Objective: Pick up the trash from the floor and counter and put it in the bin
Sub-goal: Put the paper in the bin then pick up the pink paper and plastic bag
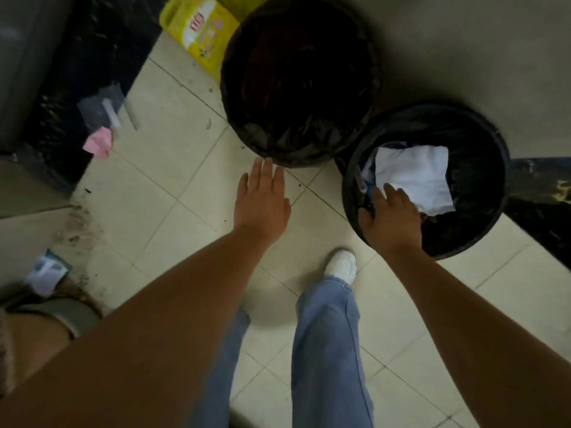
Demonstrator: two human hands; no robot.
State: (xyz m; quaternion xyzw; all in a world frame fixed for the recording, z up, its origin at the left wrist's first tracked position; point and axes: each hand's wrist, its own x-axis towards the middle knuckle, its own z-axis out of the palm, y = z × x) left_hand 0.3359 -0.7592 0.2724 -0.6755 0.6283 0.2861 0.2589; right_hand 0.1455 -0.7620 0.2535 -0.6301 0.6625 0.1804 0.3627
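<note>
Two round bins with black liners stand on the tiled floor. The smaller bin (482, 211) at the right holds crumpled white paper (414, 177). My right hand (391, 217) hovers over its near rim, fingers spread, touching the paper's edge, holding nothing. The larger bin (241, 118) stands behind it, dark inside. My left hand (262, 199) is flat and open above the floor just in front of the larger bin. A pink scrap (99, 145) and a clear wrapper (105, 111) lie at the left by a dark cabinet base. A blue-white packet (49, 273) lies lower left.
A yellow bag (200, 32) leans at the back next to the larger bin. Dirt and crumbs are scattered on the tiles at the left. My legs in blue jeans and a white shoe (341, 267) stand below the bins. A dark ledge (543, 205) runs at the right.
</note>
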